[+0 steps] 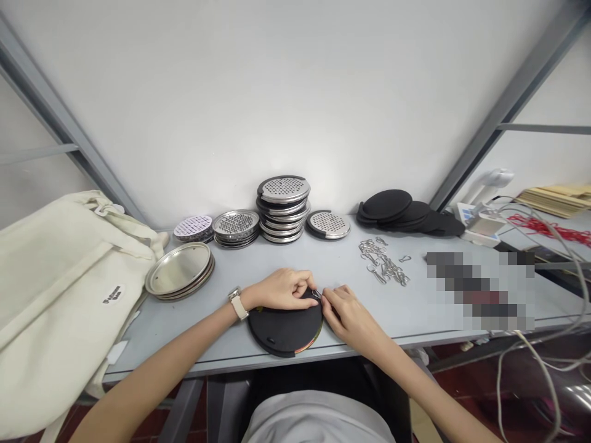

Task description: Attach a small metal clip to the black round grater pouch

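A round black disc (289, 329) lies flat near the table's front edge, with a coloured strip along its lower right rim and a small slot at its lower left. A small metal snap hook (316, 294) sits at its upper right edge. My left hand (289, 290) rests over the back of the disc, thumb and index finger closed around the hook. From the right, my right hand (348, 314) pinches the hook's other end beside the rim. Whether the hook passes through the disc is hidden by my fingers. Several loose snap hooks (390, 269) lie in a pile to the right.
At the back stand a tall stack of round graters (284, 191), lower stacks of grater plates (235, 224) and a single grater (330, 224). Plain metal lids (178, 271) and a cream bag (69, 295) are left. Black discs (388, 206) and cables (545, 369) are right.
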The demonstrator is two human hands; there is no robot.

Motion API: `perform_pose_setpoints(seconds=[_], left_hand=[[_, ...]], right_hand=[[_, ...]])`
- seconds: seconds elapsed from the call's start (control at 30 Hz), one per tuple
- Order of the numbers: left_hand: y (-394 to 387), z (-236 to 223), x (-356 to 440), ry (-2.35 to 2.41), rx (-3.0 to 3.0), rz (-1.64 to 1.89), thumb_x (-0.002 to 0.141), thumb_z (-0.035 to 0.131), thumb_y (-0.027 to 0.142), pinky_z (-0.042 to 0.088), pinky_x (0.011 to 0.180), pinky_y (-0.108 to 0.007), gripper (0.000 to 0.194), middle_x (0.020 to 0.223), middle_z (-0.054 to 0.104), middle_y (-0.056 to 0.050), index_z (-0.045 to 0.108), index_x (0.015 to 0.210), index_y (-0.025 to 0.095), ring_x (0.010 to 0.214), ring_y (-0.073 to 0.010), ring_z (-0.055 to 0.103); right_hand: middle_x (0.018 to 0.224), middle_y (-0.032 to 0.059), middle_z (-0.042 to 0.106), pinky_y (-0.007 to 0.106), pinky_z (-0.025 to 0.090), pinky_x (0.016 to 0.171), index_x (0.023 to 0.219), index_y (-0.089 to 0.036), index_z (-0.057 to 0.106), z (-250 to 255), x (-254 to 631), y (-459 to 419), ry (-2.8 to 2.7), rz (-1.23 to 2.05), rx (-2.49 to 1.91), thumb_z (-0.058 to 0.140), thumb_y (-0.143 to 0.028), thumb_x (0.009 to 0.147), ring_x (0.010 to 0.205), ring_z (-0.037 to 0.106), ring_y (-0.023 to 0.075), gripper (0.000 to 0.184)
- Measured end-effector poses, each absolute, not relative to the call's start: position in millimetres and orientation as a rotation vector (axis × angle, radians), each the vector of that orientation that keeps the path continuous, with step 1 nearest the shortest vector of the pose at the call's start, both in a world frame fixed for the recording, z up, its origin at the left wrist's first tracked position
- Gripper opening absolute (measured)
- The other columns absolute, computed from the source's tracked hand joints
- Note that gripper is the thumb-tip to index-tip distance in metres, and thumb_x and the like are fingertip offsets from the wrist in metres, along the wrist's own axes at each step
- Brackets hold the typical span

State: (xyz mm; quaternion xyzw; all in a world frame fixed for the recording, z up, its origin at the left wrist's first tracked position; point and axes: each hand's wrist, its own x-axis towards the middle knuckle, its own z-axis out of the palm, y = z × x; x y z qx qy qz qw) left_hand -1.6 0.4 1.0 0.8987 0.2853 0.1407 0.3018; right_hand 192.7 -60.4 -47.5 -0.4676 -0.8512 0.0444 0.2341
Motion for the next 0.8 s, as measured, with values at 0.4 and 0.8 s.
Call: perform_pose_setpoints(seconds=[0.4, 0.8], left_hand=[[1.9, -1.6, -2.0, 0.735, 2.369, 0.381, 0.082, 0.06, 0.034, 0.029, 0.055, -0.018, 0.022, 0.056, 0.044, 0.009, 0.053, 0.092, 0.016, 0.051, -0.0047, 0.039], [1.1, 0.7, -0.8, 0.74, 2.411, 0.365, 0.081, 0.06, 0.033, 0.029, 0.055, -0.019, 0.019, 0.054, 0.043, 0.009, 0.053, 0.089, 0.016, 0.05, -0.0053, 0.04]], right_hand=[[0.066, 0.0006, 0.049, 0.03, 0.036, 0.07, 0.072, -0.02, 0.039, -47.8, 192.8, -59.5, -2.339, 0.133, -1.291, 0.033, -0.018, 0.094, 0.066, 0.044, 0.0167, 0.023], [0.061, -0.0006, 0.047, 0.029, 0.035, 0.067, 0.069, -0.02, 0.039, -47.8, 191.3, -60.5, -2.304, 0.083, -1.29, 0.035, -0.017, 0.093, 0.062, 0.044, 0.0158, 0.025]])
